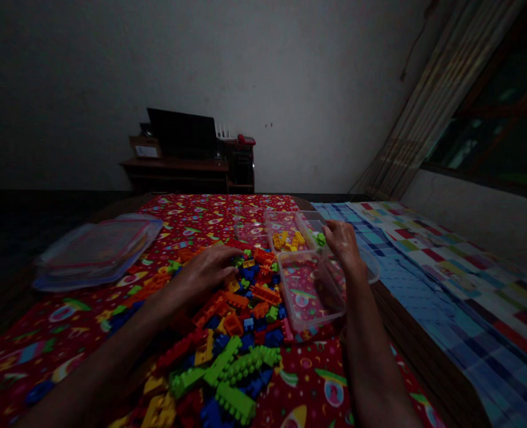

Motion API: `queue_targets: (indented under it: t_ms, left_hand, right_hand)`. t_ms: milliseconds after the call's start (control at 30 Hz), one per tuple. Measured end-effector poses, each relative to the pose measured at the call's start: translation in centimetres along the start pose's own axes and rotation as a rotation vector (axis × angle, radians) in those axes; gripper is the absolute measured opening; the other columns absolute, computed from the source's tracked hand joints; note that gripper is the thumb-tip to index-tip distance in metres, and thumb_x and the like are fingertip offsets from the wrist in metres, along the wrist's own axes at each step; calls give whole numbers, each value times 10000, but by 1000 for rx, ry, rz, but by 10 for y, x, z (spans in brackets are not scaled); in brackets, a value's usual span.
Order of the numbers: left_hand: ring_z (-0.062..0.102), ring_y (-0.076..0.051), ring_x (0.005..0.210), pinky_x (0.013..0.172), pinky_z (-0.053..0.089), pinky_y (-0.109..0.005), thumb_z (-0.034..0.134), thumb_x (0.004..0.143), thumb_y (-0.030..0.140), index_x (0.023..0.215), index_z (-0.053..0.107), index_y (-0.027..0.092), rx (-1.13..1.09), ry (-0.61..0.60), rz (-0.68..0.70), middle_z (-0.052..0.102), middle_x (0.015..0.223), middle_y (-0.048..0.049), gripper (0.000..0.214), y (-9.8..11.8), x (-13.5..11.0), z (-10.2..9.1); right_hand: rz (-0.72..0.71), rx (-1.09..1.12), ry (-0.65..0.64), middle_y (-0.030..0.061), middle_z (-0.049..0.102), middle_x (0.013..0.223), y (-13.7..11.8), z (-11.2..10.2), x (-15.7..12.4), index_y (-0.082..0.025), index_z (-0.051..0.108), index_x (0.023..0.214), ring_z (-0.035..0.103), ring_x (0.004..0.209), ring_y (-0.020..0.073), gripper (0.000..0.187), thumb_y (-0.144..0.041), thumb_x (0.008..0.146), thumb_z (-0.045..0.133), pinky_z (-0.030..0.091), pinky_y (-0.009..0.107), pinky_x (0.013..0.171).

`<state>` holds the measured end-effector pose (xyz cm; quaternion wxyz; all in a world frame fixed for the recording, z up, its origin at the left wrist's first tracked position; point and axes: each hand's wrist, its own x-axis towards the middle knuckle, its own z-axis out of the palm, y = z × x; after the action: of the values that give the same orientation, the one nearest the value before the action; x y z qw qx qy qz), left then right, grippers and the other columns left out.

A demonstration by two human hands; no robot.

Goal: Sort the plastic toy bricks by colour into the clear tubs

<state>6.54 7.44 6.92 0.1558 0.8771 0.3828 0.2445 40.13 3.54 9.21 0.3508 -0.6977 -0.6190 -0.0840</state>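
A dense heap of building bricks (232,333) is filling the lower centre of the frame, leaving no bare cloth for a hand to pass between the left hand (207,270) and the bottom edge. To its right, clear plastic tubs (310,291) are crowding the middle right, with the right hand (342,241) reaching over them. Open red tablecloth (35,345) is lying free at lower left, though stacked clear lids (96,249) are blocking the middle left.
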Motion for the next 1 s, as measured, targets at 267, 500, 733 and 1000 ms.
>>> queue_targets:
  t_ms: [267,500,733,1000]
  left_hand:
    - [666,-286,1005,862,563,-434,746,582,584,1220,594,198,-550,320,-291,700,1117,-99,761,33,-30,-20]
    - [629,-309,1104,900,553,-428,769,607,529,1233,570,214,-725,274,-297,691,1165,-100,729,49,-40,-17]
    - [660,-276,1039,928,532,-426,659,701,573,1180,610,177,-538,245,-298,705,1131,-98,623,38,-41,-22]
    - [652,-266,1038,944,506,-394,499,801,521,1058,692,219,-115,167,-179,699,1150,-71,441,20,-43,-24]
  right_hand:
    - [-258,398,-322,101,731,983,-89,-5,-14,-168,700,1060,678,860,189,251,-276,893,546,497,297,751]
    - [-522,491,-713,-7,639,706,-133,8,-40,-172,705,915,533,610,101,240,-363,895,562,356,220,567]
    - [-306,466,-560,-51,471,576,-109,12,-22,-145,658,739,396,545,71,233,-328,855,572,236,222,518]
    - [-173,230,-420,-30,488,556,-91,6,-11,-128,657,675,416,541,85,288,-326,861,560,242,232,539]
